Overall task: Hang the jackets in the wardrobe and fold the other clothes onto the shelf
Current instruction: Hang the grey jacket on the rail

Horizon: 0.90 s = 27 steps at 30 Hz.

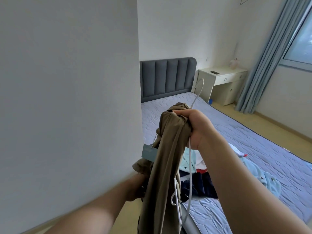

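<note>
Right hand [194,127] clamps the bunched olive-brown fabric jacket [167,157] together with the white wire hanger [190,174], ready for hanging; left hand [135,188], half hidden, seemingly grips its lower folds above the bed's [253,141] near edge.

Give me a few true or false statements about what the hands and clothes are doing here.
1. The right hand grips an olive jacket together with a white hanger. True.
2. The jacket has a tag attached. True.
3. The bed has no clothes on it. False: a pile of clothes lies there.
4. The left hand rests on the nightstand. False: it is at the jacket's lower part.
</note>
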Tool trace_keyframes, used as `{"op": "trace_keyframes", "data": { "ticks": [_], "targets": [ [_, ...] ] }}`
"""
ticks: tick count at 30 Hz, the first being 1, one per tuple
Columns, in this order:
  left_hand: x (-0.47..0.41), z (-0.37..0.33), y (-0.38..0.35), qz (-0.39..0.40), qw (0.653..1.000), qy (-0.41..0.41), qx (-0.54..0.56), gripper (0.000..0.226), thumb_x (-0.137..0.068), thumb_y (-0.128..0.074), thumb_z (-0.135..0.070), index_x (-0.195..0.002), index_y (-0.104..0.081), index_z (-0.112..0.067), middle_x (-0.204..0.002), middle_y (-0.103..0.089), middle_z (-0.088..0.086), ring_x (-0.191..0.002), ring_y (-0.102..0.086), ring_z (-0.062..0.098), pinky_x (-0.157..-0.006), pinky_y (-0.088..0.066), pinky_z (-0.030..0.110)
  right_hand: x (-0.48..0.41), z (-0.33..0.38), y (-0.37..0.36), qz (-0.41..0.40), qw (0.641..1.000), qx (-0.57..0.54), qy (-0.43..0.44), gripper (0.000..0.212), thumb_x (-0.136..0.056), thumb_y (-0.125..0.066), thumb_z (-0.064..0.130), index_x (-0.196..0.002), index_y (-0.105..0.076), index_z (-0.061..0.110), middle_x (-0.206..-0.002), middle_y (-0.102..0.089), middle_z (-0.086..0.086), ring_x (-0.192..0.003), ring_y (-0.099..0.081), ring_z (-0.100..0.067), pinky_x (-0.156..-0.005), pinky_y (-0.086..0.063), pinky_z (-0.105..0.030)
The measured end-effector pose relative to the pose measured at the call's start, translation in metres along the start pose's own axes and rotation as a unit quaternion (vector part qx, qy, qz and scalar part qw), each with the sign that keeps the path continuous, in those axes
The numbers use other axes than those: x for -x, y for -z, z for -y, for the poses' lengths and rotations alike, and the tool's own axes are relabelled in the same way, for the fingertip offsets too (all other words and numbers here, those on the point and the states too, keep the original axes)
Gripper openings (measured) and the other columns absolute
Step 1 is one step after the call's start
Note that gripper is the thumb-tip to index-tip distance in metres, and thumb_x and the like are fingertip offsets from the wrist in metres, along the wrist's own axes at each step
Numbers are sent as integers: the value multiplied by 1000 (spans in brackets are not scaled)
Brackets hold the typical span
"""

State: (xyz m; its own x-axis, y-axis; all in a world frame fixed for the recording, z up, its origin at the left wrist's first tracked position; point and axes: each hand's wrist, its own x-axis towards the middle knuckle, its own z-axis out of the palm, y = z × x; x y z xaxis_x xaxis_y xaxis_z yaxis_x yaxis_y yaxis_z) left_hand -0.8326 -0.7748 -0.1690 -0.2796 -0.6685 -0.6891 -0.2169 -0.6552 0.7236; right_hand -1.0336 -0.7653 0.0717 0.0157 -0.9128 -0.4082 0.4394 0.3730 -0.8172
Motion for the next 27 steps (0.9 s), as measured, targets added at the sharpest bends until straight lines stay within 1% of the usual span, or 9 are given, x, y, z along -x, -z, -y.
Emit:
{"op": "trace_keyframes", "data": {
  "ticks": [3,6,9,11,14,17,19,23,27],
  "targets": [
    [1,-6,-2,-32,996,-20,-76,26,-101,-56,-24,-119,-67,-9,-111,-73,16,-104,-71,30,-91,-59,49,-2,5,12,-18,1000,-5,6,44,-85,-69,10,-126,-64,-3,-127,-65,-28,-118,-63,-47,-101,-48,-62],
    [-1,-20,4,-125,991,-19,-38,22,-101,-51,-19,-113,-66,-9,-98,-77,12,-94,-74,25,-87,-60,43,-3,9,25,-46,999,-2,9,38,-85,-69,10,-122,-66,-2,-117,-71,-25,-109,-68,-43,-93,-54,-60],
    [-6,-46,16,-197,978,-52,40,20,-100,-52,-16,-109,-66,-7,-94,-76,14,-90,-73,31,-83,-59,45,-7,11,40,-59,998,-3,11,22,-88,-68,11,-106,-69,0,-87,-75,-19,-74,-75,-35,-65,-60,-49],
    [-3,-67,21,-224,970,-94,30,24,-101,-49,-20,-106,-67,-4,-89,-75,14,-85,-73,33,-75,-59,43,-13,11,50,-84,996,12,16,20,-87,-70,12,-104,-70,2,-77,-74,-15,-60,-73,-29,-56,-59,-41],
    [5,-100,32,-330,917,-161,-156,35,-105,-40,-29,-97,-64,-5,-81,-73,12,-73,-73,29,-68,-59,34,-23,11,64,-113,993,29,27,23,-84,-73,12,-106,-72,4,-78,-76,-14,-60,-73,-27,-58,-60,-39],
    [12,-122,40,-396,880,-195,-176,37,-106,-41,-29,-82,-60,-7,-64,-67,5,-57,-66,23,-52,-45,24,-34,10,78,-147,987,49,37,24,-81,-75,10,-105,-72,6,-82,-77,-15,-65,-74,-28,-66,-61,-40],
    [7,-128,46,-393,888,-211,-112,37,-103,-48,-32,-76,-61,-10,-67,-63,6,-65,-60,28,-62,-42,29,-41,9,86,-171,982,64,50,23,-80,-76,10,-102,-73,7,-78,-77,-14,-66,-74,-27,-66,-61,-39],
    [15,-135,47,-353,911,-203,62,36,-100,-51,-52,-85,-58,-20,-88,-60,-1,-79,-55,20,-77,-49,37,-54,11,96,-185,976,95,61,21,-79,-79,14,-98,-71,10,-68,-75,-8,-69,-74,-25,-60,-59,-33],
    [29,-132,42,-412,869,-242,-127,51,-100,-44,-56,-77,-60,-12,-79,-60,1,-88,-58,27,-75,-44,37,-67,10,106,-184,972,117,88,13,-81,-78,13,-90,-69,10,-60,-72,-5,-53,-70,-18,-45,-51,-23]
  ]
}}
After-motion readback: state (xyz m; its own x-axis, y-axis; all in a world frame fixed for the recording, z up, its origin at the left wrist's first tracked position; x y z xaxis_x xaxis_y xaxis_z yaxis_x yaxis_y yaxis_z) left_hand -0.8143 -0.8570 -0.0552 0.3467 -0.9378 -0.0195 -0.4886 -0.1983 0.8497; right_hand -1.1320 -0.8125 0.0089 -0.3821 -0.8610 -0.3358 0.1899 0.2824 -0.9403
